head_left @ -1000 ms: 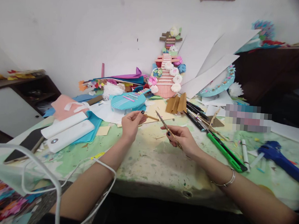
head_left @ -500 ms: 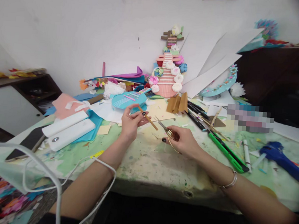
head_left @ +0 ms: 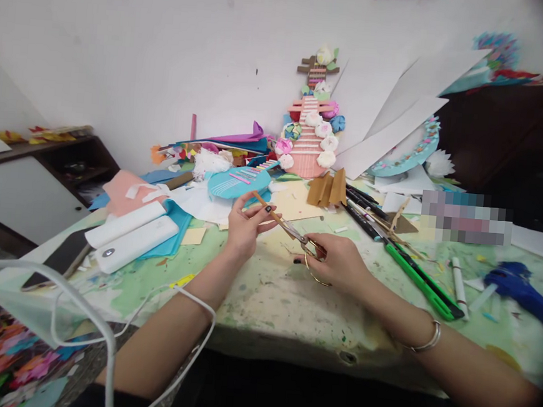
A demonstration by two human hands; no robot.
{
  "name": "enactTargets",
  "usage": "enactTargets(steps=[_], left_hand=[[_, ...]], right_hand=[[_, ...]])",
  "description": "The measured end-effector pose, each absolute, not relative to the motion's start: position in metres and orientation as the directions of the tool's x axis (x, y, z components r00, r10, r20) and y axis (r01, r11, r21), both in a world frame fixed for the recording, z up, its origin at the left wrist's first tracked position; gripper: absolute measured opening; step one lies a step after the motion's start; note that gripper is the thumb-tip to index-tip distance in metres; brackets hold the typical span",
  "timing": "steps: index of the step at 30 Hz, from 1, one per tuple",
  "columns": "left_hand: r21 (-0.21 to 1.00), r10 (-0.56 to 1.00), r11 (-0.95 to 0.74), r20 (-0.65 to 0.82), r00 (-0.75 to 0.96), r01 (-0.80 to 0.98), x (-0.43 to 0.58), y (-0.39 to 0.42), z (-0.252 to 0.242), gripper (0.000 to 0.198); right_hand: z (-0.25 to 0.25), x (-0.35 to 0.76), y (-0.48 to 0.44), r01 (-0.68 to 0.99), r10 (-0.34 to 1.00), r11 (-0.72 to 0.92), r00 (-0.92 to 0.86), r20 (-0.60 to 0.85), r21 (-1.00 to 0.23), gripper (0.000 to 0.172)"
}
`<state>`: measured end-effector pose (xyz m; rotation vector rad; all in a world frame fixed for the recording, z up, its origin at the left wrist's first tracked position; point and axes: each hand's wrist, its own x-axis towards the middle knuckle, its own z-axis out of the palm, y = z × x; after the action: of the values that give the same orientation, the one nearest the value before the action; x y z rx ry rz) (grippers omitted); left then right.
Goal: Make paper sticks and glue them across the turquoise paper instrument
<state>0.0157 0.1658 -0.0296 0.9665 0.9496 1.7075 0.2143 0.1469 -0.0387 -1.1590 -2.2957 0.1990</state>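
Observation:
Between the thumb and fingers of my left hand (head_left: 245, 228) is a narrow brown paper strip (head_left: 266, 204), slanting down to the right. My right hand (head_left: 340, 259) is closed on a pair of scissors (head_left: 298, 236) with gold-coloured handles. The scissor blades meet the lower right end of the strip; whether they are cutting into it I cannot tell. Beyond my hands lies a blue paper lute shape (head_left: 238, 185) with thin pastel strips on it. A folded brown paper piece (head_left: 325, 188) stands behind the scissors.
A pink paper lute with flowers (head_left: 307, 143) leans on the wall. To the right lie black pens (head_left: 364, 220), a green cutter (head_left: 423, 279) and a blue glue gun (head_left: 512, 282). At left are white rolls (head_left: 139, 243), a dark phone (head_left: 55, 265) and a white cable (head_left: 110, 341).
The scissors have moved left and up to the strip, and their blades now meet its lower end. My left hand keeps its hold on the strip. The view has shifted slightly.

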Motion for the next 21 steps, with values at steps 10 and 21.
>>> enactTargets(steps=[10,21], left_hand=[[0.897,0.933,-0.294,0.194,-0.304,-0.329,0.0161,0.1667,-0.0322,0.057],[0.900,0.935,-0.283,0.181,-0.306,-0.331,0.0175,0.1653,-0.0312,0.058]], right_hand=[[-0.0412,0.2143,0.1462,0.739,0.777,0.606,-0.473,0.415,-0.294,0.030],[-0.0445,0.2147,0.1498,0.722,0.777,0.617,-0.495,0.390,-0.313,0.032]])
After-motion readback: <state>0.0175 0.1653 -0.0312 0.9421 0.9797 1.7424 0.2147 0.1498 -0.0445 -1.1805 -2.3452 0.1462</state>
